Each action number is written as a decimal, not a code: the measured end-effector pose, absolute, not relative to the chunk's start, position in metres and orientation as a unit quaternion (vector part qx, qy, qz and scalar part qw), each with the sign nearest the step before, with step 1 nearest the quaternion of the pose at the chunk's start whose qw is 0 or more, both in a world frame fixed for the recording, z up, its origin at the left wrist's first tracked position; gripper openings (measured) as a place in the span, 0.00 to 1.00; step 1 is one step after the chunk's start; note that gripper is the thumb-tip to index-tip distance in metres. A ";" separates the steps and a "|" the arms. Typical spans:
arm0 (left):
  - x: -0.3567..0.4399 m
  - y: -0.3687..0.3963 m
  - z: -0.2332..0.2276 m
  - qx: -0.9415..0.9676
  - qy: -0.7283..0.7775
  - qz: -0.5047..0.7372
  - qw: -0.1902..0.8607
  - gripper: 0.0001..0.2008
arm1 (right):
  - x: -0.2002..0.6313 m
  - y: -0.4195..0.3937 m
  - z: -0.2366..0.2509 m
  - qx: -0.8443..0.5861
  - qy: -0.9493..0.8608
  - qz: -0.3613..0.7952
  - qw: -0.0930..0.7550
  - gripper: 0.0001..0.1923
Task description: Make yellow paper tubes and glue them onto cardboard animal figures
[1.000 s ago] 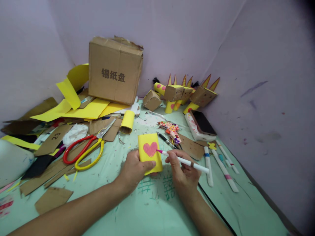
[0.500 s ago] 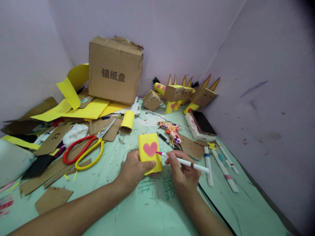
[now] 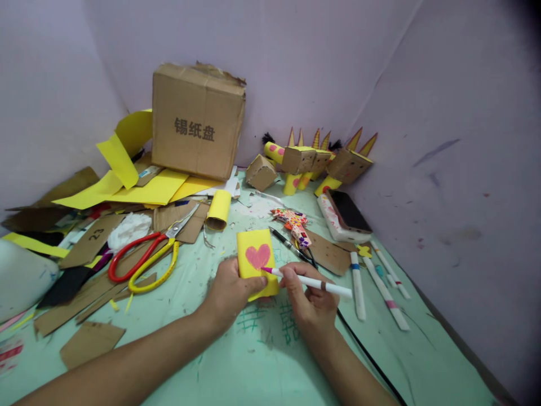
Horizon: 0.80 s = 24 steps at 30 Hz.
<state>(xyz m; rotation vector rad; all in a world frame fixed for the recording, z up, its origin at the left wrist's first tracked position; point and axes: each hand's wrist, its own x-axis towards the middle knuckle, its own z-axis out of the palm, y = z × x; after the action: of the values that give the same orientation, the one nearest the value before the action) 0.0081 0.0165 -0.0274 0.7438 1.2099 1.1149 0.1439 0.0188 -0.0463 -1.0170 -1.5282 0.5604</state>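
Note:
My left hand (image 3: 230,290) is closed around a yellow paper-covered tube (image 3: 274,286), its thumb lying across the lower front. A pink heart (image 3: 257,257) is coloured on the tube's face. Between the fingers of my right hand (image 3: 315,301) is a white marker pen (image 3: 313,281) with a pink tip and a brown band. Its tip rests at or very near the heart's lower point. Behind the tube lie a dark pen (image 3: 287,242) and a hot glue gun (image 3: 292,223) covered in a flowery pattern.
Red-and-yellow-handled scissors (image 3: 154,262) lie left among cardboard scraps and yellow paper (image 3: 147,189). A cardboard box (image 3: 198,124) stands behind, near a yellow tube (image 3: 218,210). Cardboard animal figures (image 3: 300,160) line the wall. A phone (image 3: 349,210) and several markers (image 3: 386,293) are at right.
My right hand has shifted slightly left and down, bringing the marker tip from the heart's right edge to its lower point. My left hand and the tube have stayed nearly still.

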 end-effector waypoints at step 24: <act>0.009 0.017 -0.029 0.326 0.522 0.478 0.627 0.09 | 0.143 0.021 -0.045 -0.425 -0.668 0.226 0.567 0.07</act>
<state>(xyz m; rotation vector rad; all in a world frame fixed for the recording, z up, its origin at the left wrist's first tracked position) 0.0090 0.0175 -0.0288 0.7480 1.1967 1.0955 0.1433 0.0208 -0.0446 -0.9980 -1.5703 0.5311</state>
